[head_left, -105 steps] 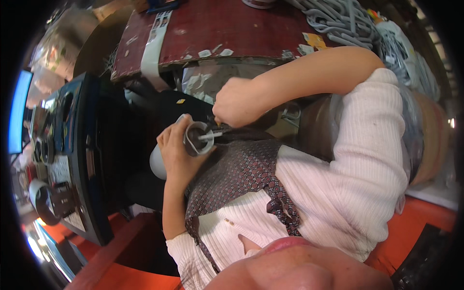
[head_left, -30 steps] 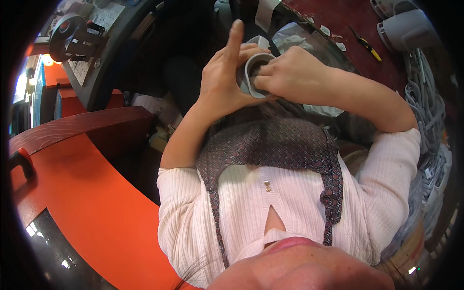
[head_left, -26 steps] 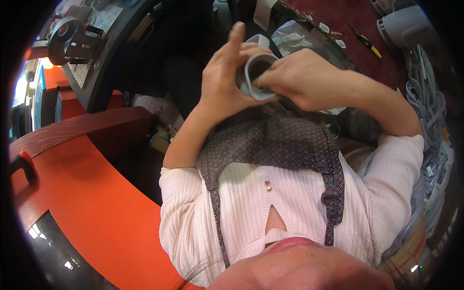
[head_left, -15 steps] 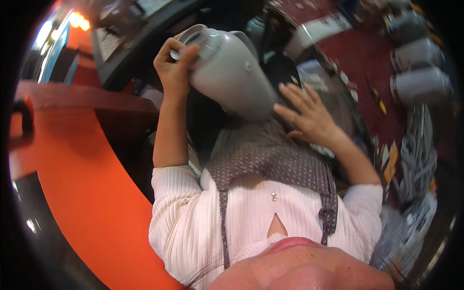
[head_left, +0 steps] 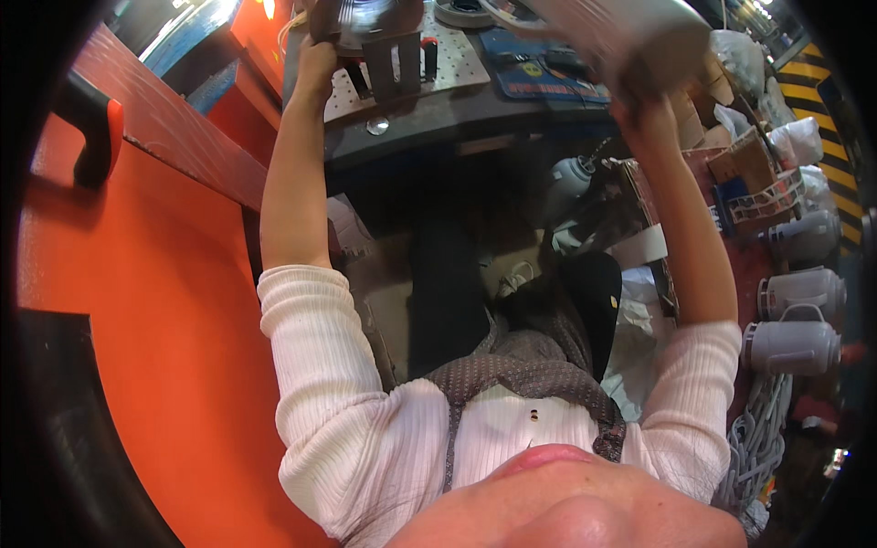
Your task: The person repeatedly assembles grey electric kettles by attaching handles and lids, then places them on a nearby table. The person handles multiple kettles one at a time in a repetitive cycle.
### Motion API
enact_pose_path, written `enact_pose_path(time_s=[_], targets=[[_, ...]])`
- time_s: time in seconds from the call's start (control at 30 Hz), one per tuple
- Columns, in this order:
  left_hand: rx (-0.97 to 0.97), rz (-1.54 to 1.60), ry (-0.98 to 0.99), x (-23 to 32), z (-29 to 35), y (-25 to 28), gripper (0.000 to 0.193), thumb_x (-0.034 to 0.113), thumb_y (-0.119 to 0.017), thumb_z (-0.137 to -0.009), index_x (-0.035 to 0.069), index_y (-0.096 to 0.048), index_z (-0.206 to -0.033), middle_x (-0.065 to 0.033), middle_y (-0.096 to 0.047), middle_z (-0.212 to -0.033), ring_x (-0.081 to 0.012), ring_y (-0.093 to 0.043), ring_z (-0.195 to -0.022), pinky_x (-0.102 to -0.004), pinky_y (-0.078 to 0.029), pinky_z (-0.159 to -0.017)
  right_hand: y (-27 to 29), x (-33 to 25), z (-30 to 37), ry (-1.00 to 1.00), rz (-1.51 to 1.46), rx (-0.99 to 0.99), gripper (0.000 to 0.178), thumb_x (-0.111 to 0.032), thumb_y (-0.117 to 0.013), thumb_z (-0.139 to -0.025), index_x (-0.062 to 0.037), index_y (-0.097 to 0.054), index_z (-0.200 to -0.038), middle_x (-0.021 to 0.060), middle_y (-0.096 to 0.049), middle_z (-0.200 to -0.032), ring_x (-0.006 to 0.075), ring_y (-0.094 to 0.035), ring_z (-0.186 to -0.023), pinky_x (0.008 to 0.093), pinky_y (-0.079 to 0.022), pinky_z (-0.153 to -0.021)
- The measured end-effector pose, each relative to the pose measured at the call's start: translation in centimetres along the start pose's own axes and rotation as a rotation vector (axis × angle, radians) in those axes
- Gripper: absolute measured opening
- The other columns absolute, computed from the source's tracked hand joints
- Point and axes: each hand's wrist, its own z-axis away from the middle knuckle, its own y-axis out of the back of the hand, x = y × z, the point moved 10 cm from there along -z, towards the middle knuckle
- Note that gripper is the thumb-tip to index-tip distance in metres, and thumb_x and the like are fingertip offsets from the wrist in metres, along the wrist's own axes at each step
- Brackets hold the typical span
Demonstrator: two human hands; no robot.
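Note:
A grey vacuum jug (head_left: 630, 36), blurred by motion, is tilted over the far right of the bench. My right hand (head_left: 647, 123) is closed on its lower end; its fingers are smeared and partly hidden. At the far left, my left hand (head_left: 317, 68) is beside a metal fixture (head_left: 393, 68) with a shiny rounded top, and its fingers are mostly hidden. Whether the left hand grips the fixture I cannot tell. Under the fixture lies a perforated light plate (head_left: 459, 62) on the dark bench (head_left: 429, 121).
A blue mat (head_left: 521, 78) with tools lies on the bench. An orange panel (head_left: 174, 301) with a black handle (head_left: 91, 132) stands at my left. Several grey jugs (head_left: 790, 347) line the right side, near grey loops (head_left: 758, 438) and a white basket (head_left: 772, 196).
The jug has moved from before my chest to the far right over the bench. My left hand has left its mouth for the fixture; my right hand has taken hold of it.

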Motion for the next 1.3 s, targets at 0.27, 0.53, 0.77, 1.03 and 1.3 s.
enact_pose_path(time_s=[0.27, 0.53, 0.77, 1.03, 1.3], targets=[[0.141, 1.07, 0.116, -1.1, 7.9, 5.7, 0.038, 0.018, -0.046, -0.098, -0.004, -0.048, -0.129, -0.0214, -0.064, -0.112, -0.0422, -0.066, -0.102, -0.0574, -0.054, -0.098, -19.9, 8.7, -15.2, 0.177, 0.588, 0.154, 0.054, -0.003, -0.055, -0.084, -0.0087, -0.053, -0.138, 0.0233, -0.067, -0.108, 0.0359, -0.064, -0.099, 0.0407, -0.05, -0.083], [0.267, 0.352, -0.096, 0.7, 19.9, 11.6, 0.036, 0.013, -0.059, -0.094, -0.003, -0.054, -0.126, -0.0144, -0.064, -0.109, -0.0299, -0.063, -0.099, -0.0447, -0.048, -0.099, -25.8, 5.4, -10.2, 0.637, 1.33, 0.015, 0.062, -0.009, -0.06, -0.077, -0.0152, -0.052, -0.139, 0.0244, -0.069, -0.103, 0.0421, -0.068, -0.093, 0.0492, -0.053, -0.083], [0.216, 0.796, -0.045, 1.6, 23.3, 10.7, 0.056, 0.001, -0.071, -0.083, 0.008, -0.049, -0.134, -0.0055, -0.05, -0.135, -0.0242, -0.046, -0.127, -0.0423, -0.033, -0.112, -31.4, 0.9, -7.6, 1.065, 1.804, -0.044, 0.047, -0.026, -0.065, -0.084, -0.0063, -0.056, -0.126, 0.0144, -0.068, -0.092, 0.0274, -0.071, -0.09, 0.0455, -0.057, -0.066], [-0.104, -0.097, -0.425, 7.4, 29.0, 5.8, 0.049, 0.017, -0.068, -0.093, 0.002, -0.049, -0.136, -0.0134, -0.052, -0.134, -0.0278, -0.054, -0.112, -0.0415, -0.047, -0.1, -26.1, -2.3, 15.9, 0.794, 0.803, -0.616, 0.089, -0.016, -0.08, -0.079, -0.0116, -0.032, -0.154, 0.0173, -0.063, -0.123, 0.0351, -0.066, -0.104, 0.0426, -0.05, -0.093], [-0.437, 0.852, 0.424, 4.6, 31.1, -7.5, 0.077, 0.065, -0.047, -0.095, 0.016, -0.032, -0.153, -0.0133, -0.034, -0.157, -0.0325, -0.037, -0.142, -0.0513, -0.037, -0.113, -9.2, 0.7, 38.2, 0.9, 1.557, -0.04, 0.052, -0.008, -0.053, -0.092, -0.0305, -0.059, -0.139, 0.0056, -0.07, -0.117, 0.0211, -0.071, -0.085, 0.0295, -0.057, -0.072]])
